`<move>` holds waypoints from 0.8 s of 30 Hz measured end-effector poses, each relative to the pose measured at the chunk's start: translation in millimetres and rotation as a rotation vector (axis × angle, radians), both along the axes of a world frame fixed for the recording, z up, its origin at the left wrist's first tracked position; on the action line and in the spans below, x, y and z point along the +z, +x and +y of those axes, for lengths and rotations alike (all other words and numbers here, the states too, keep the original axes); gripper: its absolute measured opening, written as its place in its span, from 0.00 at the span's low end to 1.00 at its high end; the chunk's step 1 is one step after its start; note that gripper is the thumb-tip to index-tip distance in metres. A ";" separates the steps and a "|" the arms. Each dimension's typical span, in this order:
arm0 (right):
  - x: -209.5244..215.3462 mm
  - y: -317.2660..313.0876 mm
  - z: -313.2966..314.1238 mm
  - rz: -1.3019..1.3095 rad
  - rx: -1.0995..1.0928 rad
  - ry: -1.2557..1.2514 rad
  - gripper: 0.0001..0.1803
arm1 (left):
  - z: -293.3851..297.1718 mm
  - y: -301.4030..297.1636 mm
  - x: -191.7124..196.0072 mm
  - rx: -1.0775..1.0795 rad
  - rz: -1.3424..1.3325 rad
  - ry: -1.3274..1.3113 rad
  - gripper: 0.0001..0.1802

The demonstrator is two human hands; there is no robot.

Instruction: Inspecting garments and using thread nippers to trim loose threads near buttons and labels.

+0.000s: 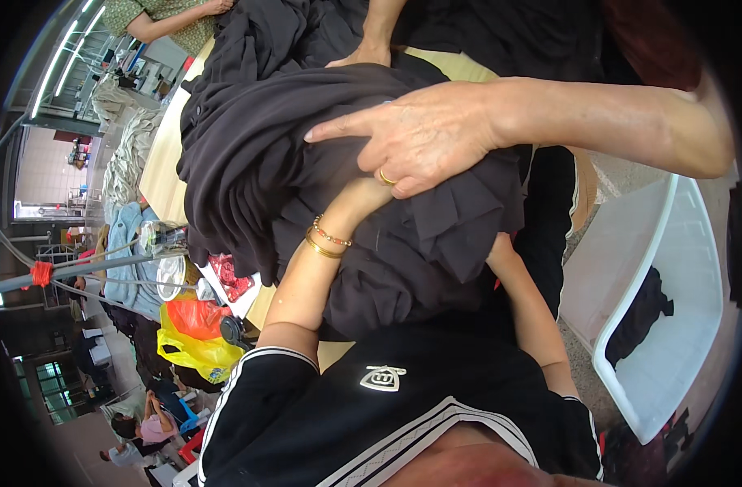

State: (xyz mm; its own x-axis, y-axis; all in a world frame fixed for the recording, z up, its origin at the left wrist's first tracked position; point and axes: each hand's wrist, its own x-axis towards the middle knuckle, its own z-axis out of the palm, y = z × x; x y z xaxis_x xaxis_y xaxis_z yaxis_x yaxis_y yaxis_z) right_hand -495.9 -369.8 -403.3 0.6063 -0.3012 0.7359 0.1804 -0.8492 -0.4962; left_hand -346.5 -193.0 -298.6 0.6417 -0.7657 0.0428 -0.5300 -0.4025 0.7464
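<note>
Black garments [306,154], stacked thick on a tan table [161,158], are being gathered: the wearer's left hand [369,193] and right hand [501,247] are buried underneath, grip unclear, while a co-worker's ringed hand [415,138] is pressing flat above; nothing yet lifted clear.

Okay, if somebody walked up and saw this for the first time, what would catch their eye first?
First, the big heap of black folded fabric filling the middle, lying on a tan wooden table. Next, a co-worker's hand with a gold ring pressing on its top from the right, while the person's own left arm, wearing gold and beaded bracelets, reaches into the heap from below; both own hands are hidden in it. A white plastic tub stands at the right.
</note>
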 end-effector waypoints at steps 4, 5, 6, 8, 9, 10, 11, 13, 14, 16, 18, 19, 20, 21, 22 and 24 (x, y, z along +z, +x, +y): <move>-10.2 -22.2 -11.5 0.033 0.042 0.025 0.13 | 3.3 19.6 -11.6 0.021 0.073 0.418 0.25; -13.8 -22.4 -11.9 0.036 0.061 0.035 0.13 | 7.5 22.5 -21.2 0.046 0.008 0.353 0.25; -16.9 -28.5 -15.0 0.036 0.066 0.043 0.13 | 1.1 18.2 -13.0 0.025 0.029 0.313 0.25; -23.8 -41.2 -19.0 0.289 0.215 0.386 0.12 | -10.8 7.0 9.9 -0.007 0.097 0.191 0.27; -31.2 -44.2 -22.5 0.382 0.246 0.414 0.12 | -10.9 8.1 8.0 0.025 0.121 0.119 0.29; -38.2 -47.8 -30.4 0.479 0.218 0.276 0.12 | -12.7 7.9 1.3 0.047 0.150 0.050 0.32; -46.0 -48.8 -34.9 0.573 0.189 0.137 0.12 | -17.2 0.6 -9.0 0.021 0.025 -0.340 0.24; -33.4 -49.1 -35.4 0.508 0.193 0.227 0.11 | -22.9 -5.2 -15.1 0.073 -0.013 -0.353 0.24; -28.6 -48.9 -35.4 0.469 0.208 0.301 0.11 | -22.3 0.2 -24.5 0.099 -0.020 -0.332 0.25; -21.0 -49.5 -37.2 0.482 0.208 0.447 0.12 | -23.3 12.0 -37.1 0.119 -0.072 -0.109 0.25; -9.4 -52.8 -39.0 0.476 0.167 0.465 0.14 | -26.9 15.2 -32.6 0.095 -0.068 -0.093 0.27; -24.5 -53.6 -43.3 0.489 0.185 0.447 0.17 | -31.0 13.2 -29.4 0.106 -0.031 -0.120 0.28; -30.2 -54.4 -45.2 0.457 0.181 0.465 0.18 | -30.8 9.6 -25.4 0.073 -0.016 -0.136 0.31; -31.5 -54.8 -43.8 0.419 0.177 0.484 0.19 | -30.1 0.4 -16.2 0.063 0.015 -0.162 0.32; -30.3 -56.0 -44.6 0.418 0.175 0.491 0.20 | -29.1 -7.8 -8.9 0.053 0.048 -0.189 0.33; -33.4 -55.1 -45.9 0.408 0.190 0.547 0.20 | -29.4 -8.1 -6.6 0.042 0.097 -0.162 0.33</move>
